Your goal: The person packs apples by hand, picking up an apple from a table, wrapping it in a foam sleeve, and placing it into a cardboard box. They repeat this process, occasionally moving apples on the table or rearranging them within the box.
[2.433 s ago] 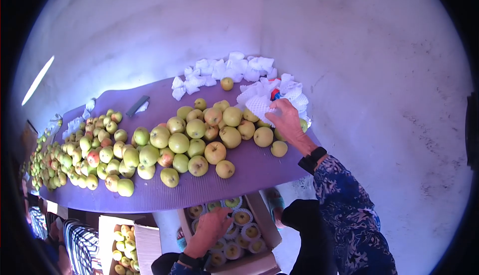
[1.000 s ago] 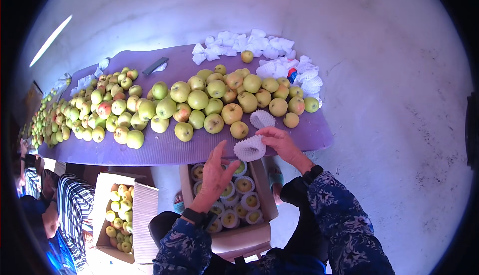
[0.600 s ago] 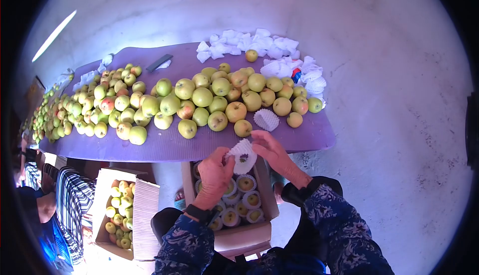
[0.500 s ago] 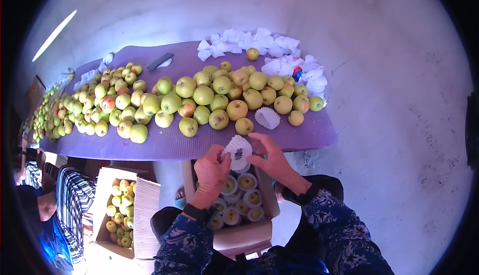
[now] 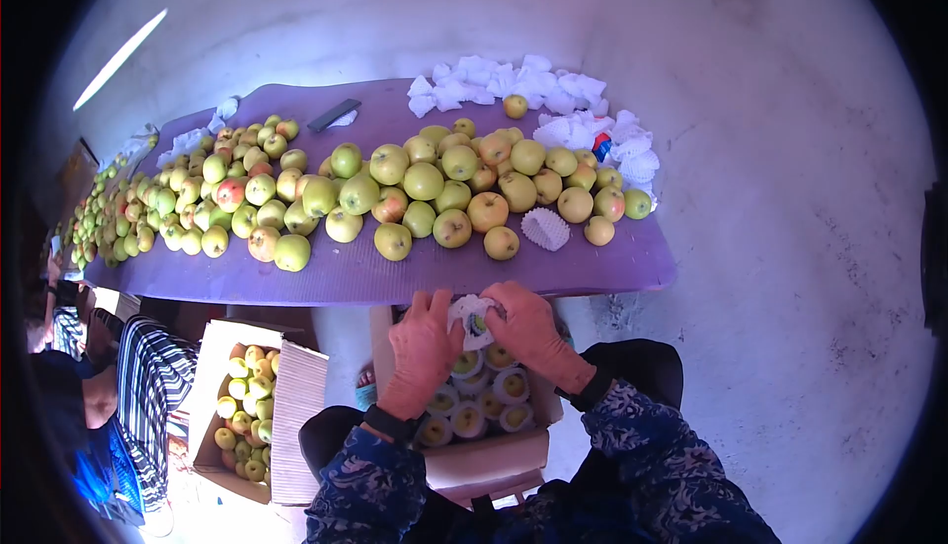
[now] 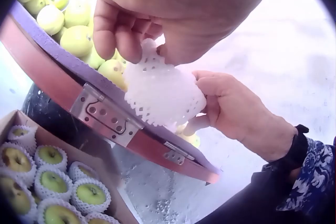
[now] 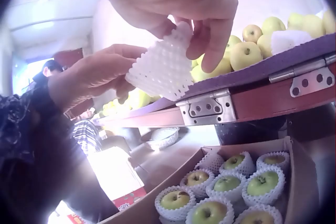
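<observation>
Both hands hold one white foam net sleeve (image 5: 472, 313) just past the near edge of the purple table (image 5: 612, 270), above an open cardboard box (image 5: 494, 460) of apples in nets. My left hand (image 5: 434, 309) pinches the sleeve's left side and my right hand (image 5: 500, 303) pinches its right side. From the left wrist view the sleeve (image 6: 163, 91) hangs flat between my left hand's fingers (image 6: 123, 37) and my right hand (image 6: 236, 109). Its surface (image 7: 165, 67) also looks flat in the right wrist view, with wrapped apples (image 7: 227, 183) below it.
Many loose green-yellow apples (image 5: 423, 181) cover the table. One loose foam net (image 5: 545, 229) lies near them, and a pile of nets (image 5: 513, 80) sits at the far right. A second box of apples (image 5: 247, 408) stands on the left, beside a person in striped clothing (image 5: 148, 366).
My right hand brought a foam net from the far pile to the table's near edge. My left hand rose from the box and took hold of it too; both then sank slightly.
</observation>
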